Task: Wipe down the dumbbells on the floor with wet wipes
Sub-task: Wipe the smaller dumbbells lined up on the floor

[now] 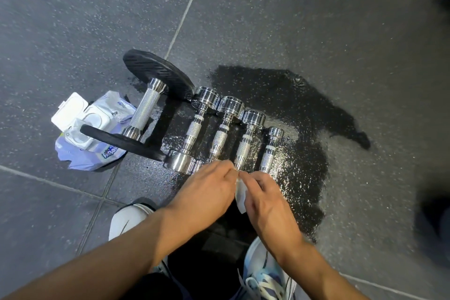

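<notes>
Four chrome dumbbells (220, 136) lie side by side on the floor (292, 19), in a dark wet patch (304, 109). Just over their near ends, a white wet wipe (241, 193) hangs between both hands: the left hand (207, 187) and the right hand (265, 200) each pinch it with curled fingertips. To the left lies a larger dumbbell with black plates (146, 109), with open wipe packs (97, 129) beside it.

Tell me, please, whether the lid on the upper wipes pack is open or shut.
Open. The white lid is flipped back from the wipes pack, exposing the round opening underneath.
</notes>
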The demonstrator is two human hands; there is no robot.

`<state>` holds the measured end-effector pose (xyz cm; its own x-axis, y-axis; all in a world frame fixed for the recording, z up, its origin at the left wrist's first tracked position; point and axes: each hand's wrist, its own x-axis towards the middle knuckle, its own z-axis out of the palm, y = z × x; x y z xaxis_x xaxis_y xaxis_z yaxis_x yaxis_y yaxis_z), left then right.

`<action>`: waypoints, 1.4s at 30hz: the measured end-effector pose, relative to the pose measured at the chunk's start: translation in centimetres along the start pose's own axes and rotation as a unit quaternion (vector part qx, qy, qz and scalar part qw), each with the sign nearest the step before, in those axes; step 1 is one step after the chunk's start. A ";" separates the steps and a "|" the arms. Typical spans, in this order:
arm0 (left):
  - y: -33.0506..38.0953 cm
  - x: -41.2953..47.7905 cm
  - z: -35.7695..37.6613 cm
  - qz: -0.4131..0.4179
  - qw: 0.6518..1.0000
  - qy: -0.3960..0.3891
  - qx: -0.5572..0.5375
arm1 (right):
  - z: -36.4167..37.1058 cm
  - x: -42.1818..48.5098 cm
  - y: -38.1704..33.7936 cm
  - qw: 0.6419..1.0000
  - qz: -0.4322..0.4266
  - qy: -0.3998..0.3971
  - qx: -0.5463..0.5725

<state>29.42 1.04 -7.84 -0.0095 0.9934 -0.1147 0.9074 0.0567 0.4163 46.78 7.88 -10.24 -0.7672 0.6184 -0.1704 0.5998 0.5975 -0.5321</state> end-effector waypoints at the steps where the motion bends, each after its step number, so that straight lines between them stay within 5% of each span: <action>1: 0.1 -0.2 0.6 0.011 1.000 -0.009 0.025 | 0.3 -0.1 -0.1 1.000 -0.013 0.003 -0.028; 7: 0.6 0.0 0.2 0.008 0.981 -0.065 0.182 | 0.8 -0.7 0.1 0.990 -0.012 0.049 -0.133; 12: -0.5 0.8 0.2 0.027 0.983 -0.067 0.171 | 1.2 -0.1 0.6 0.978 -0.009 0.058 -0.203; 21: -0.6 0.3 -0.5 0.024 0.995 -0.037 0.091 | 1.3 -0.6 1.2 0.979 -0.002 0.082 -0.187; 29: 0.7 -1.3 0.0 -0.019 0.991 -0.070 0.113 | 1.4 -1.6 0.4 0.982 -0.025 0.079 -0.169; 42: 1.6 -2.2 0.1 0.023 0.981 -0.122 0.152 | 1.2 -2.5 0.4 0.987 -0.054 0.081 -0.130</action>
<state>30.89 -1.08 -7.01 0.1022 0.9387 -0.3292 0.9881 -0.0577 0.1423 48.72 5.99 -11.01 -0.7965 0.6042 0.0217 0.5702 0.7627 -0.3052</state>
